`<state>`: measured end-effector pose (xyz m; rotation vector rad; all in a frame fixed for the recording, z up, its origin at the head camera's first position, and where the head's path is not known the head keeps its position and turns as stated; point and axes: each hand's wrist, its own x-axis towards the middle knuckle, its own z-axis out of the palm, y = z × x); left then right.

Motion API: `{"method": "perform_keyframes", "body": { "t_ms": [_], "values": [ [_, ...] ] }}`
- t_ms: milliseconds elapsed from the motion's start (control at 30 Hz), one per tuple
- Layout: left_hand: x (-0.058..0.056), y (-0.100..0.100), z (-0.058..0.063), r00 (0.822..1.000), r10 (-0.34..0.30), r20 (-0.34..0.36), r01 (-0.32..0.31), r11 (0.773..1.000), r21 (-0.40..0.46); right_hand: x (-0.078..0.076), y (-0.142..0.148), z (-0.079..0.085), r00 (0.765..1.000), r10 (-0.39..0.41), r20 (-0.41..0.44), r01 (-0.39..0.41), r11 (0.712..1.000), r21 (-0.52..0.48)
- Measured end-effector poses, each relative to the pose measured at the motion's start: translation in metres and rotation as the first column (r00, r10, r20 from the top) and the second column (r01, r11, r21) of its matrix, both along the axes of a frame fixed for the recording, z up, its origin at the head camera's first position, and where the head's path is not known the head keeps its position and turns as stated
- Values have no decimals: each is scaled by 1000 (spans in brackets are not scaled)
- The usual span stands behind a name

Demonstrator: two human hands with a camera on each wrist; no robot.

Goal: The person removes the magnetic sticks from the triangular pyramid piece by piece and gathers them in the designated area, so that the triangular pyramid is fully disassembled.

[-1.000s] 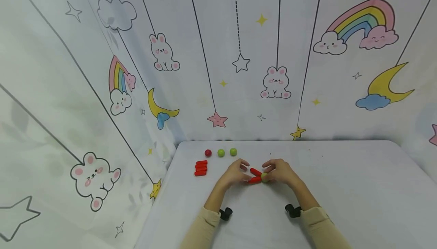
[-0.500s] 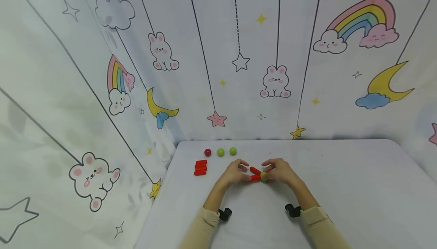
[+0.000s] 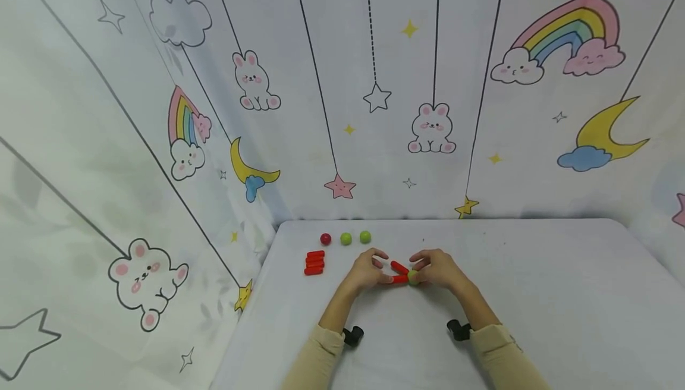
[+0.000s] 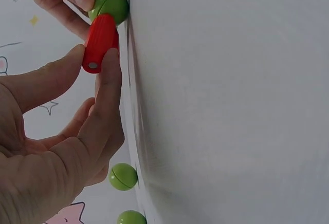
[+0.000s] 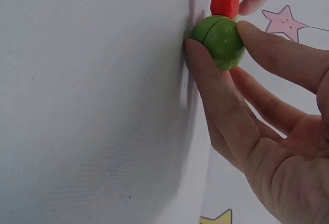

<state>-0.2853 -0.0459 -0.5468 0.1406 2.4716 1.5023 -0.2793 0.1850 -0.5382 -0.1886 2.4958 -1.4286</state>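
With thumb and index finger, my left hand (image 3: 368, 272) pinches the outer end of a red magnetic stick (image 4: 100, 44), which shows a small metal dot. The stick's other end touches a green ball (image 5: 224, 44). My right hand (image 3: 440, 269) holds that ball between thumb and fingertips. A second red stick (image 3: 399, 267) meets the ball too, slanting toward the back left in the head view. Between them the two sticks form a narrow V. The ball's right side is hidden by my right fingers in the head view.
Several red sticks (image 3: 315, 263) lie stacked side by side at the table's left. Behind them sit a red ball (image 3: 326, 239) and two green balls, one nearer (image 3: 346, 239) and one further right (image 3: 365, 237). A patterned curtain (image 3: 396, 140) hangs behind the white table (image 3: 556, 307).
The left thumb has shifted slightly right, further over the end of the near stick. That stick and the ball have moved a little away from me. Both hands otherwise keep their places.
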Motion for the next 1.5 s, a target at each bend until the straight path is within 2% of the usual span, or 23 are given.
{"method": "perform_keyframes", "body": {
  "t_ms": [333, 567, 1133, 1267, 1367, 1500],
  "values": [
    [1, -5, 3, 1000, -23, 6, 23, 1000, -9, 2, -2, -3, 1000, 4, 7, -4, 1000, 4],
    [-1, -7, 5, 999, -30, 11, 30, 999, -10, 4, -7, 2, 1000, -2, -6, 2, 1000, 30],
    [-4, -16, 3, 998, -51, 39, 51, 999, -4, 3, -18, 1, 1000, -11, -10, 11, 998, 61],
    [-4, -28, 6, 999, -28, 38, 29, 999, -21, 4, -18, 2, 1000, -11, -3, 11, 998, 67],
    [-4, -44, 13, 1000, -1, 25, 2, 999, -44, 5, -18, 3, 1000, -16, -9, 17, 996, 86],
    [-4, -68, 19, 1000, 4, -11, -5, 999, -44, 5, -17, 4, 999, -18, -33, 22, 993, 120]
  ]
}}
